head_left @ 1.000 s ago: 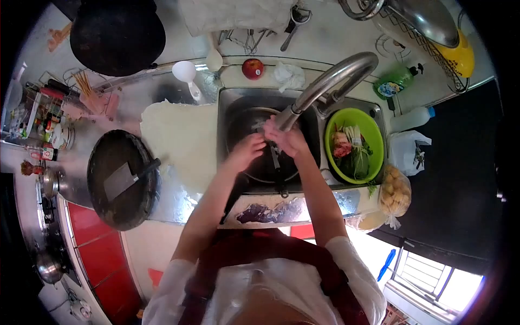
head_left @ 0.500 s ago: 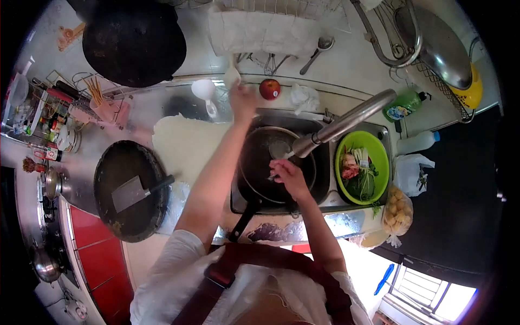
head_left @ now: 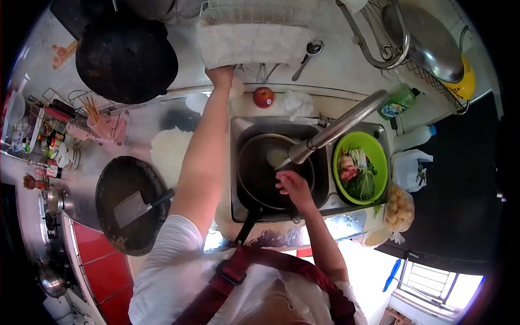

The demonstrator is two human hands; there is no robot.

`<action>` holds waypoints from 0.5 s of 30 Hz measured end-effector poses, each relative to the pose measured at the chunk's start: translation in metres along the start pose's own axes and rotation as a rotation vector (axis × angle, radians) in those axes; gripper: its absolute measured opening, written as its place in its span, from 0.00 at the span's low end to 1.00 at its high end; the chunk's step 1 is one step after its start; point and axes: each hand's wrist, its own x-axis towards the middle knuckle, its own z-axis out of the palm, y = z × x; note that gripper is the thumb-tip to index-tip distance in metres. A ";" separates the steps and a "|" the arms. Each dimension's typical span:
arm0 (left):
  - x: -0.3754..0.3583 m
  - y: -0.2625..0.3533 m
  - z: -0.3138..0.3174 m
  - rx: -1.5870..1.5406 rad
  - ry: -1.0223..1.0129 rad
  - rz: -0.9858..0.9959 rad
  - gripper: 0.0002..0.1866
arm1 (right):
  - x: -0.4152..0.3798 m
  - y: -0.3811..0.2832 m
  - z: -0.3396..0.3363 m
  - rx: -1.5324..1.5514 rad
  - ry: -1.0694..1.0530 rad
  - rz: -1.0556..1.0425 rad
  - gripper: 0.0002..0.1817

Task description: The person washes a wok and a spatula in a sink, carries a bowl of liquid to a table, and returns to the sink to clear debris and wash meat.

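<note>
My left hand (head_left: pixel 220 76) reaches to the front edge of a white cloth (head_left: pixel 252 44) hanging at the rack, and its fingertips are hidden there. Over the dark pan (head_left: pixel 257 187) in the sink, my right hand (head_left: pixel 294 187) is held below the faucet (head_left: pixel 338 130). Its fingers are curled together, and what they hold, if anything, is too small to tell. A pale round item (head_left: pixel 276 157) shows inside the pan. A red apple (head_left: pixel 263 97) and a crumpled white cloth (head_left: pixel 297 104) sit behind the sink.
A green basin (head_left: pixel 385 168) with vegetables and meat stands in the sink's right side. At left are a dark round pan (head_left: pixel 116 225) with a cleaver (head_left: pixel 130 210) on it and a black wok (head_left: pixel 127 57). A bag of yellowish balls (head_left: pixel 399 210) sits at right.
My left hand has moved away from me and slightly left, from beside the apple to the hanging cloth. My right hand has shifted slightly right and down in view.
</note>
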 end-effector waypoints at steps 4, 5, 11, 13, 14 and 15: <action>-0.011 0.011 -0.010 -0.049 0.068 0.120 0.09 | 0.003 0.003 0.002 -0.028 -0.016 0.000 0.13; -0.017 0.021 -0.016 0.001 0.101 0.201 0.06 | 0.005 0.002 0.004 -0.022 -0.020 0.002 0.13; -0.105 0.052 -0.051 -0.257 -0.107 -0.258 0.06 | 0.002 -0.001 0.014 -0.030 -0.108 0.044 0.15; -0.135 0.064 -0.068 -0.234 -0.119 -0.177 0.06 | 0.002 0.000 0.013 0.008 -0.128 0.027 0.19; -0.152 0.071 -0.081 -0.184 -0.192 -0.108 0.06 | 0.003 -0.001 0.012 0.017 -0.118 0.037 0.19; -0.170 0.085 -0.097 -0.135 -0.266 -0.041 0.06 | 0.003 -0.002 0.011 0.132 -0.140 0.117 0.21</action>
